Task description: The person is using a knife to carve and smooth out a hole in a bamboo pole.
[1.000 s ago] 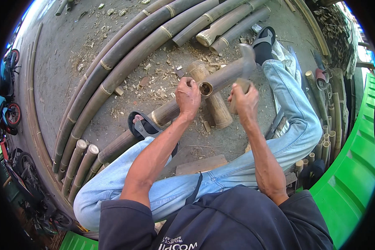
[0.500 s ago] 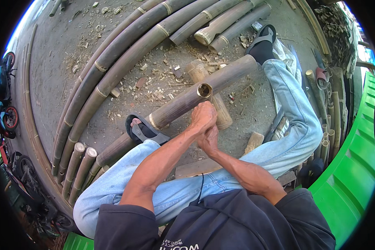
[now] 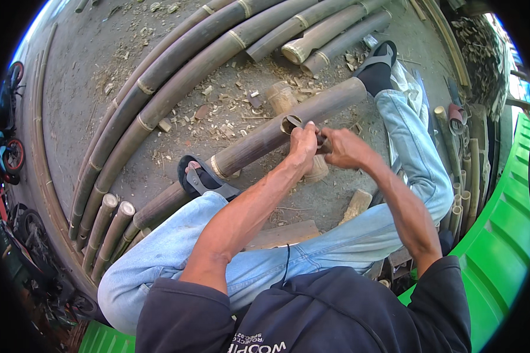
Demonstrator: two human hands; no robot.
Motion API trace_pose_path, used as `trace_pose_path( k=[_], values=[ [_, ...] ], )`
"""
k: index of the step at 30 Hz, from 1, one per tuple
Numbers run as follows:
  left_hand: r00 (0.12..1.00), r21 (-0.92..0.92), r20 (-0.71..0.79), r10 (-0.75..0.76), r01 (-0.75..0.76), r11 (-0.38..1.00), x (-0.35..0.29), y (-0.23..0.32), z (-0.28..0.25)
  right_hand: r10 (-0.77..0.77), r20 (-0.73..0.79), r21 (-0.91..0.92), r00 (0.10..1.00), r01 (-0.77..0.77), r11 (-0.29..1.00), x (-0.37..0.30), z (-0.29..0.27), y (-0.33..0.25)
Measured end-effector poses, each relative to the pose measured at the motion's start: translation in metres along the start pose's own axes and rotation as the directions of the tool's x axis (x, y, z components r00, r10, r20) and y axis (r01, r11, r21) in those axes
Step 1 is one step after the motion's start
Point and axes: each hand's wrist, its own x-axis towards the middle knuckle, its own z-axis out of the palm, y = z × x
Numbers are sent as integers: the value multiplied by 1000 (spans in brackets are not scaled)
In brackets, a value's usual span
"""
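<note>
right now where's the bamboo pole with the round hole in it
In the head view, the bamboo pole slants up to the right across the middle, over a shorter bamboo piece, its round hole just beyond the left hand.

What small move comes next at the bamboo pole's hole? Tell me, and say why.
Probably ease the left hand back slightly to bare the hole in the bamboo pole. Its fingers partly block the opening from view, and the right hand is close by, with a dark object, too unclear to identify, between them.
</note>
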Motion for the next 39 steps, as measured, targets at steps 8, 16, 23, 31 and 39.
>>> trace_pose_path(
  k=[8,16,23,31,39],
  values=[
    [922,922,386,-34,-384,58,-31,42,-28,471,-41,966,881,-85,244,-5,150,-81],
    [993,526,113,-18,-44,849,-14,13,-8,136,-188,328,973,-68,942,-12,58,-4],
    [977,186,156,-147,118,976,-19,33,16,-25,-77,159,997,37,987,3,3,17],
    [859,860,509,-53,-510,-5,-13,26,-10,415,71,865,907,-264,427,-25,75,-49],
    [993,-7,-116,-9,8,1000,5,2,41,-111,186,224,976,67,972,29,-36,34]
  ],
)
